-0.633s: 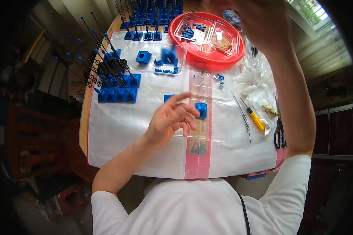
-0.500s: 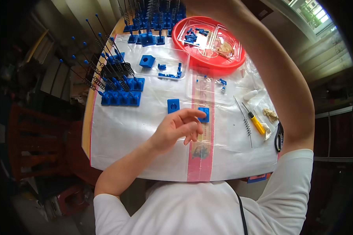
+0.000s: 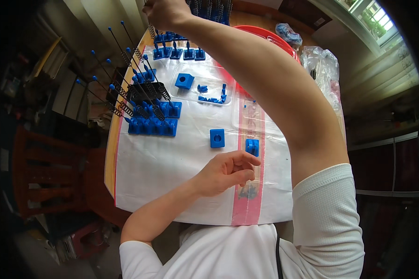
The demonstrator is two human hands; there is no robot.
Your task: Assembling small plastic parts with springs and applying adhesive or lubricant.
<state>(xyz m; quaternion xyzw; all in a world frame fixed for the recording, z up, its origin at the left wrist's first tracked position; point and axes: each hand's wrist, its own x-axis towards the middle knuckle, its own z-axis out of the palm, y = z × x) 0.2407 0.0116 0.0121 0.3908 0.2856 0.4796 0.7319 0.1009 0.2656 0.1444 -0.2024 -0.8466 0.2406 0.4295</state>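
Observation:
My left hand hovers over the near middle of the table, fingers loosely curled and apart, nothing in it. Just beyond its fingertips is a small blue slotted block. To the left of that lies a blue block with a round hole. My right arm stretches across the table, and my right hand is at the far left edge. Its fingers are bent together above a row of blue stands with springs. What they hold is hard to make out at the picture's edge.
On the left stand blue bases bearing springs and ball-tipped rods. A clear tray holds a blue cube and small blue pieces. Behind my right arm is a red basin, partly hidden. Clear plastic bags lie far right.
My right hand has swung left over the far stands, its forearm now covering the basin and the right-side tools. My left hand has drawn back slightly, off the slotted block. The view has shifted.

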